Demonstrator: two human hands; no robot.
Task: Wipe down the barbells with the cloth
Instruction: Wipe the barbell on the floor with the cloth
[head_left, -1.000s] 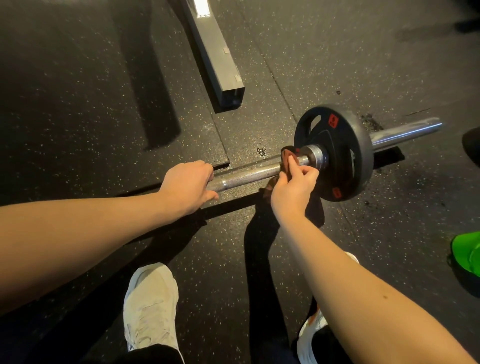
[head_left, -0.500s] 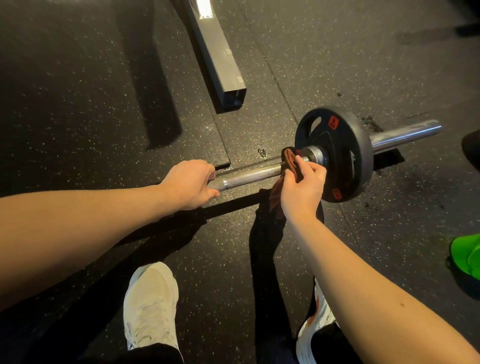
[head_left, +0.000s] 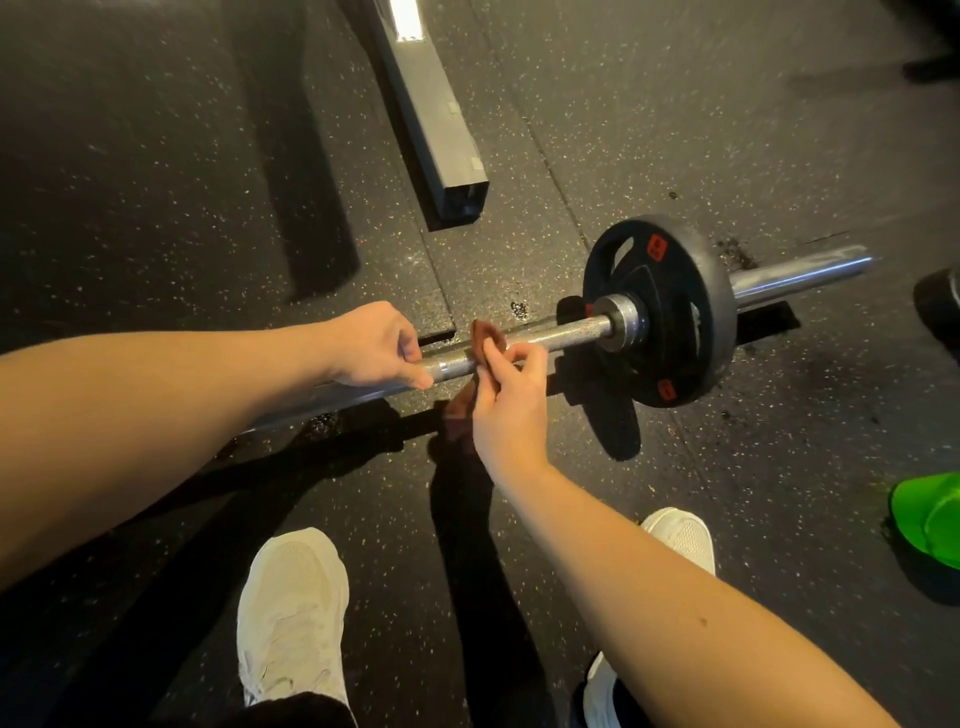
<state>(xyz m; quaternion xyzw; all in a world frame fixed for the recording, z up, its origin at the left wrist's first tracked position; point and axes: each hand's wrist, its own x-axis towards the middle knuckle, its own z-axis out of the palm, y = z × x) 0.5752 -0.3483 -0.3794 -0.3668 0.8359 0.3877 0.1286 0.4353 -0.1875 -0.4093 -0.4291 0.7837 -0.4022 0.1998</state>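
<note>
Across the middle of the speckled rubber floor (head_left: 156, 156), the barbell (head_left: 561, 335) is lying slanted, its far end pointing toward the floor's right edge and carrying a black weight plate (head_left: 670, 312). The left hand (head_left: 374, 345) is curling over the shaft from above, gripping it. Just beside it, on the plate side, the right hand (head_left: 506, 400) is pinching a brown cloth (head_left: 485, 338) that is draping over the bar and hanging below it. The hands are sitting near each other without touching. A grey metal beam (head_left: 431, 119) is lying toward the far edge, and white shoes (head_left: 293, 613) are standing at the near edge.
</note>
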